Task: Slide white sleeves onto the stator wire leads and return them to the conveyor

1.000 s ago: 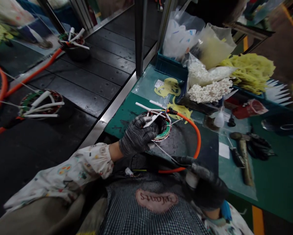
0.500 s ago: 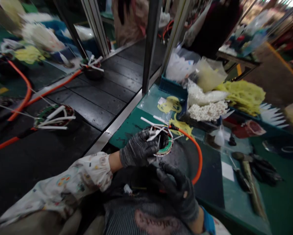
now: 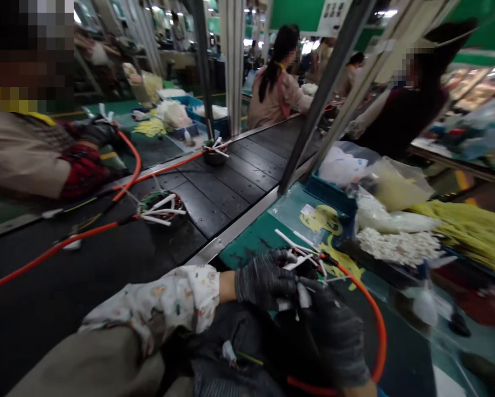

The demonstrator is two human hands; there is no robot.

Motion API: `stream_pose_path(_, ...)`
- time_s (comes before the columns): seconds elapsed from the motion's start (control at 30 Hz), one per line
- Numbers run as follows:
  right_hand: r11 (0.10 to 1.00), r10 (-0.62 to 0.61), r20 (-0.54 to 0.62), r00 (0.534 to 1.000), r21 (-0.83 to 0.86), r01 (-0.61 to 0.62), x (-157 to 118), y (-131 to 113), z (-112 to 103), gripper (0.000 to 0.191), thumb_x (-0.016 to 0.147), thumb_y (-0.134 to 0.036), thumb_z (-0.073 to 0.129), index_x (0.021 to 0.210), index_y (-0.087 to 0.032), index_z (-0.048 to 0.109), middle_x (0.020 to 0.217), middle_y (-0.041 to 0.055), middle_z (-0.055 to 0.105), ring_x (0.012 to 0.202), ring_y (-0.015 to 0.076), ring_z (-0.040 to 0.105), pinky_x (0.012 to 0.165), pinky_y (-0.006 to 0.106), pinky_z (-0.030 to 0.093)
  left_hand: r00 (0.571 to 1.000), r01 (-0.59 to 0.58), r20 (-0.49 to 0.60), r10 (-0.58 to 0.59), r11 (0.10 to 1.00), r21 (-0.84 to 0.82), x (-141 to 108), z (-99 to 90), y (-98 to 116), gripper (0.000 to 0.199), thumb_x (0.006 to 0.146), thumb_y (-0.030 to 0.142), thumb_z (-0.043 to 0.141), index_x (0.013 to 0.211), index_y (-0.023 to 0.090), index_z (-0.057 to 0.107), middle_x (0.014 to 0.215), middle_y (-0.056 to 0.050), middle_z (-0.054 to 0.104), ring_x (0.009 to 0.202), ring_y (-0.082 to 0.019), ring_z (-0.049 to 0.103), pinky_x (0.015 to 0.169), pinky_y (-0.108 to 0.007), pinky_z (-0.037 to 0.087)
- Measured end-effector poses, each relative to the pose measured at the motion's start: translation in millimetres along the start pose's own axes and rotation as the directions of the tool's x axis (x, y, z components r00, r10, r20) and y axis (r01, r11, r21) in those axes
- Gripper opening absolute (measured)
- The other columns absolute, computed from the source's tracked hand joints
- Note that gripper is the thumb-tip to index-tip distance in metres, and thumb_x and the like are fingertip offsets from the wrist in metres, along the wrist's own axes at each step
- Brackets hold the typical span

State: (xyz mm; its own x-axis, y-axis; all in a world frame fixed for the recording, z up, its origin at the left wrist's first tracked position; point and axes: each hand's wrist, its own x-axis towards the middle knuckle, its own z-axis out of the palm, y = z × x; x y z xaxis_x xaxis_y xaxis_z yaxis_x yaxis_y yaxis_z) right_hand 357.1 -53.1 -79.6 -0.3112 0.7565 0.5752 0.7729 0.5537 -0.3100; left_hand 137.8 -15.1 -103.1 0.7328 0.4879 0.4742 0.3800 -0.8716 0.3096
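A ring-shaped wire-wound stator (image 3: 309, 266) with white sleeves standing out of it lies on the bench in front of me, largely covered by my hands. My left hand (image 3: 267, 279), in a dark grey knit glove, has its fingers curled over the stator's near left side. Close against it, my right hand (image 3: 336, 331), gloved too and blurred, has its fingers drawn together at the stator's near edge. A small white piece (image 3: 304, 296) shows at those fingertips; what it is I cannot make out. An orange corrugated tube (image 3: 373, 309) curves from the stator round my right hand.
On the black conveyor (image 3: 247, 182) at left sit another stator (image 3: 162, 208) and a farther one (image 3: 214, 151). Metal posts rise beside it. Bins with white sleeves (image 3: 396, 245) and yellow netting (image 3: 470, 234) stand right. A co-worker (image 3: 24, 149) works at the far left.
My right hand has moved in to the stator and its fingers have closed by my left hand. The view has tilted up, bringing co-workers into sight.
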Motion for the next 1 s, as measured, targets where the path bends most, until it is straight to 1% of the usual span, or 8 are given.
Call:
stream_pose_path(0.1, 0.946, 0.202, 0.058, 0.978, 0.248, -0.210, 11, 1, -5, 0.029, 0.102, -0.045, 0.062, 0.091, -0.030, 0.085, 0.078, 0.0100, 0.082, 0.064, 0.0345, 0.078, 0.057, 0.049, 0.067, 0.997, -0.011, 0.070, 0.015, 0.998, -0.055, 3, -4.4, 0, 0.015, 0.102, 0.035, 0.074, 0.111, 0.026, 0.081, 0.118, -0.002, 0.085, 0.126, -0.020, 0.076, 0.142, -0.045, 0.031)
stream_pose_path(0.2, 0.840, 0.336, 0.104, 0.936, 0.416, -0.348, 19, 4, -14, 0.045, 0.102, -0.061, 0.062, 0.079, -0.027, 0.082, 0.072, 0.0100, 0.080, 0.058, 0.0319, 0.075, 0.053, 0.046, 0.064, 0.997, -0.015, 0.081, 0.018, 0.999, -0.033, 4, -5.9, -2, 0.018, 0.105, 0.038, 0.071, 0.114, 0.027, 0.081, 0.123, -0.003, 0.085, 0.127, -0.020, 0.076, 0.143, -0.045, 0.030)
stream_pose_path(0.3, 0.806, 0.311, 0.178, 0.933, 0.470, -0.359, 22, 4, -20, 0.046, 0.098, -0.066, 0.066, 0.085, -0.026, 0.086, 0.077, 0.0096, 0.083, 0.062, 0.0303, 0.077, 0.055, 0.042, 0.063, 0.999, -0.049, 0.019, 0.049, 0.999, -0.003, 1, -3.4, -4, 0.018, 0.106, 0.037, 0.067, 0.109, 0.026, 0.081, 0.125, -0.003, 0.085, 0.125, -0.020, 0.076, 0.142, -0.046, 0.031)
stream_pose_path(0.4, 0.817, 0.300, 0.232, 0.925, 0.439, -0.375, 22, 3, -18, 0.033, 0.092, -0.057, 0.075, 0.091, -0.027, 0.088, 0.085, 0.0084, 0.086, 0.072, 0.0300, 0.081, 0.064, 0.042, 0.066, 0.995, -0.076, -0.061, 0.076, 0.997, 0.005, -4, 1.2, -4, 0.014, 0.102, 0.037, 0.071, 0.102, 0.026, 0.079, 0.116, -0.001, 0.086, 0.118, -0.020, 0.078, 0.139, -0.048, 0.036)
stream_pose_path(0.53, 0.766, 0.381, 0.172, 0.908, 0.491, -0.415, 20, 2, -16, 0.018, 0.088, -0.042, 0.077, 0.087, -0.028, 0.086, 0.084, 0.0048, 0.086, 0.074, 0.0258, 0.081, 0.069, 0.039, 0.068, 0.968, -0.103, -0.230, 0.100, 0.995, -0.004, -8, 0.9, -1, 0.014, 0.097, 0.033, 0.073, 0.110, 0.025, 0.074, 0.111, 0.001, 0.085, 0.110, -0.018, 0.079, 0.136, -0.047, 0.042)
stream_pose_path(0.67, 0.772, 0.325, 0.172, 0.930, 0.521, -0.366, 20, 2, -18, 0.011, 0.090, -0.033, 0.076, 0.090, -0.029, 0.086, 0.085, 0.0015, 0.086, 0.073, 0.0223, 0.080, 0.071, 0.038, 0.068, 0.940, -0.118, -0.328, 0.092, 0.991, -0.059, -4, -8.1, 3, 0.021, 0.091, 0.023, 0.078, 0.111, 0.025, 0.071, 0.109, -0.003, 0.084, 0.111, -0.023, 0.078, 0.124, -0.050, 0.053)
stream_pose_path(0.83, 0.740, 0.253, 0.252, 0.934, 0.571, -0.354, 18, 4, -20, 0.008, 0.093, -0.032, 0.078, 0.097, -0.029, 0.085, 0.091, 0.0020, 0.086, 0.080, 0.0223, 0.081, 0.078, 0.040, 0.069, 0.929, -0.124, -0.353, 0.115, 0.992, -0.003, 0, -13.0, 6, 0.015, 0.095, 0.026, 0.074, 0.108, 0.023, 0.068, 0.107, -0.002, 0.085, 0.112, -0.023, 0.077, 0.118, -0.049, 0.058)
stream_pose_path(1.0, 0.735, 0.234, 0.259, 0.937, 0.583, -0.345, 16, 5, -19, 0.007, 0.094, -0.033, 0.080, 0.097, -0.028, 0.085, 0.093, 0.0019, 0.086, 0.083, 0.0231, 0.080, 0.081, 0.041, 0.068, 0.927, -0.091, -0.365, 0.090, 0.996, 0.014, -5, -7.9, 3, 0.015, 0.094, 0.030, 0.080, 0.106, 0.024, 0.072, 0.106, -0.001, 0.086, 0.123, -0.026, 0.075, 0.118, -0.049, 0.058)
